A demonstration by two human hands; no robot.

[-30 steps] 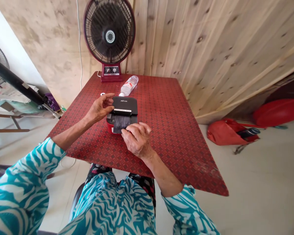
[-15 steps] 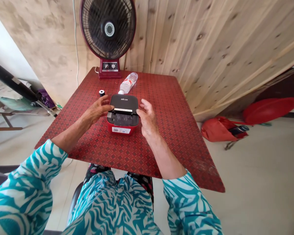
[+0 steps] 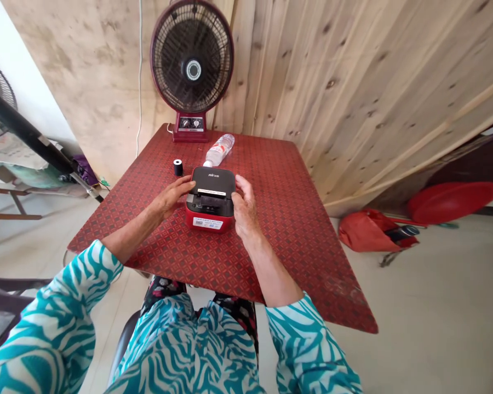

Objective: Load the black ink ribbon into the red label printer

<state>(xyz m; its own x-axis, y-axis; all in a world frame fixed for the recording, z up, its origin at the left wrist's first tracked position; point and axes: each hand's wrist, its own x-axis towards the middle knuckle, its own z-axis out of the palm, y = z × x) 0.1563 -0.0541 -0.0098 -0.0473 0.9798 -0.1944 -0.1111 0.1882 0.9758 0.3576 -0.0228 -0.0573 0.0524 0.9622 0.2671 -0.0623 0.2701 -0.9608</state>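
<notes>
A small red and black thermal printer (image 3: 208, 207) sits on the table in front of me, its black lid raised at a slant above the dark front part. My left hand (image 3: 175, 196) grips the lid's left edge, with the thumb at the near corner and the fingers extended along the side. On the opposite side, my right hand (image 3: 245, 205) curls round the right edge, thumb toward me. A small roll (image 3: 178, 167) with a black outside and white top stands beyond my left hand. Behind the printer lies a clear plastic bottle (image 3: 221, 150) on its side.
The table (image 3: 296, 241) has a red patterned top. A dark red fan (image 3: 192, 68) stands at its back edge against the wooden wall (image 3: 312, 71). To the right on the floor are an orange-red bag (image 3: 363, 231) and a red plastic stool (image 3: 454, 201). A black pole (image 3: 28, 134) slants at left.
Both hands have closed in on the printer's sides; the right fingers now curl against its edge. The dark front part shows more of its inside. My view has shifted slightly.
</notes>
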